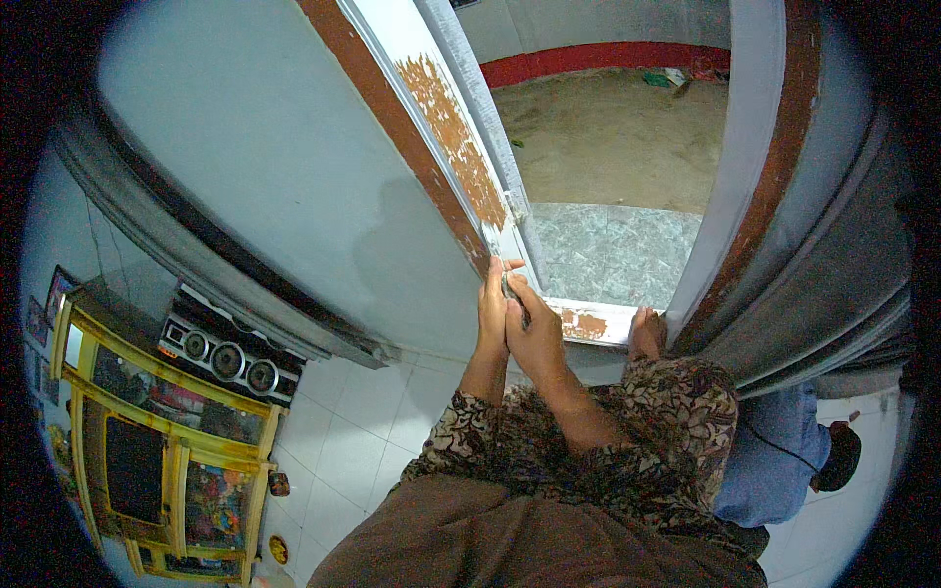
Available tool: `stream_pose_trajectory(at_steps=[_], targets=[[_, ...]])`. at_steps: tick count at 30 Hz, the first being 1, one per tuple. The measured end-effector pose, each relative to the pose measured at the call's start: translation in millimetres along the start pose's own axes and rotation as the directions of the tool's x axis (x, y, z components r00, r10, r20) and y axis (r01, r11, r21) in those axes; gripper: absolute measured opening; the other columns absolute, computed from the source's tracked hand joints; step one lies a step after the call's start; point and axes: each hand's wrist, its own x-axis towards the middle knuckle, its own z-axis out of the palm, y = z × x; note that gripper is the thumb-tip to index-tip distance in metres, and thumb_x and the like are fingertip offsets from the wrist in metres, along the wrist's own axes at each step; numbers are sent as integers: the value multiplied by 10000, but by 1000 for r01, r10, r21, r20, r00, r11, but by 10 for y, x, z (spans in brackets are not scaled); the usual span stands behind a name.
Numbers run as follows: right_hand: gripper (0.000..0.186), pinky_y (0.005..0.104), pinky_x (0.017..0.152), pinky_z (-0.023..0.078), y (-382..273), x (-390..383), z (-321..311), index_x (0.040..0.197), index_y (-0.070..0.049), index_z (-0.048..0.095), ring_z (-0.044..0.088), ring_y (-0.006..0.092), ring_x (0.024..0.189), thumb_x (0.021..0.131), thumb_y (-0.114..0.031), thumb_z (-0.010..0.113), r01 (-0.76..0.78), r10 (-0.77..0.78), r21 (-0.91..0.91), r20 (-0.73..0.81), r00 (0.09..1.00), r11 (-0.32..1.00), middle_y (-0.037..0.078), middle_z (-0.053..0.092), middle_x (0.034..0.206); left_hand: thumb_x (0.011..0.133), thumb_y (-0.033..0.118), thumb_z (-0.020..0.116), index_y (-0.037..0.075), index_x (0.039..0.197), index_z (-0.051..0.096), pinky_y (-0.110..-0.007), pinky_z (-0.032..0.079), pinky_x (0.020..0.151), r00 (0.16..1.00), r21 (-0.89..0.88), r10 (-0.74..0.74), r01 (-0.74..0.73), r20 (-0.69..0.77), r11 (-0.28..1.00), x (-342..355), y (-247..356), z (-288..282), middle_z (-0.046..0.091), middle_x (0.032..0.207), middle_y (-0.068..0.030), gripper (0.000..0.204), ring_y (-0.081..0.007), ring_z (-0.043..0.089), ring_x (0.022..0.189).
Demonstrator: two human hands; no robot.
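A white door or window frame post [392, 31] slants up from my hands, with a long patch of bare brown wood [446, 127] showing through its ragged paint. Both hands come together at its lower part. My right hand [536, 338] is closed round a slim hand tool [526, 318] with a dark handle; its working end is mostly hidden. My left hand [492, 314] presses against the same tool from the left, fingers pointing up along the post. To the right of them, the white sill [627, 326] carries another stripped brown patch [583, 323].
My bare foot [647, 333] rests at the sill's right end. Beyond the opening lie green tiles [618, 255] and bare ground. Grey curtains [823, 265] hang on the right; blue cloth [774, 456] lies below. A yellow cabinet [176, 456] and speaker unit [227, 361] stand left.
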Motion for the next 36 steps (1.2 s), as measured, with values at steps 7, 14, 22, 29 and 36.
stream_pose_trajectory(at_steps=[7,14,22,29,36], targets=[[335,429,917,490,-33,38,-83,1219,-56,591,611,394,1077,898,-136,541,27,-27,-6,-15,1000,1000,237,630,1145,1014,508,365,24,1126,570,-222,425,581,999,15,7,-6,-48,1000,-116,47,127,528,758,9,537,-74,502,660],[340,443,889,497,-156,68,-122,1228,-57,576,620,407,1043,898,-121,525,-34,35,19,-22,999,999,259,630,1117,1019,492,366,28,1085,599,-238,433,603,997,95,77,-74,-30,993,15,-11,68,543,780,11,523,-86,512,669],[338,422,899,492,-197,106,-91,1234,-29,568,629,377,1050,912,-116,516,-96,95,31,6,995,995,260,637,1112,1009,496,395,17,1053,618,-230,407,574,993,137,30,-14,-112,990,8,95,142,491,702,29,530,-79,475,622],[337,451,866,503,-238,134,-106,1219,-27,571,636,412,1002,909,-141,508,-68,68,6,-5,998,998,266,645,1072,998,496,423,27,1037,633,-251,425,595,994,54,-38,43,-104,998,-27,166,182,518,723,21,515,-93,488,649],[357,474,855,503,-275,123,-127,1245,-42,553,627,431,1000,914,-163,496,-149,150,-45,37,988,988,280,642,1065,985,513,441,39,1043,646,-244,433,617,985,24,-121,125,-125,992,37,83,91,530,758,14,520,-92,502,684]])
